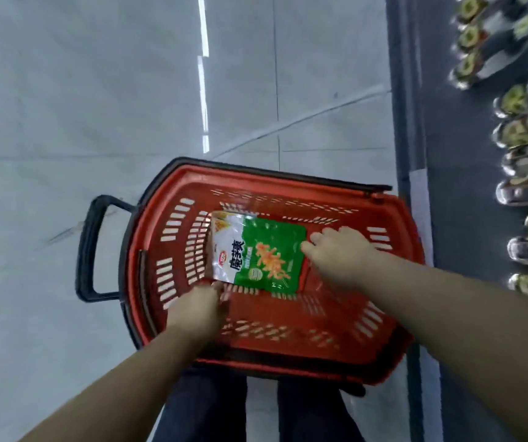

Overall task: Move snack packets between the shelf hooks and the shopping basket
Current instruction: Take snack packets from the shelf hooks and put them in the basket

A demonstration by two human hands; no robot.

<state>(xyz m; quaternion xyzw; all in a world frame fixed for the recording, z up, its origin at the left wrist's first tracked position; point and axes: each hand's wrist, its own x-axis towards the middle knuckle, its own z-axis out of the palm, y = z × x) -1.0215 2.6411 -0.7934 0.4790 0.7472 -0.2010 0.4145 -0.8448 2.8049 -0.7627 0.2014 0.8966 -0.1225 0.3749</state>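
Observation:
A red shopping basket (387, 282) with black rim and handles stands on the floor in front of me. Inside it lies a green and white snack packet (256, 250) with orange printing. My left hand (198, 309) reaches into the basket and pinches the packet's near left corner. My right hand (340, 250) rests at the packet's right edge, fingers curled over it. Both forearms stretch down into the basket.
Rows of snack packets (517, 132) hang on shelf hooks along the right edge. A dark shelf base (447, 138) runs beside the basket. The basket's black pull handle (92, 247) sticks out to the left over grey tiled floor (96, 106).

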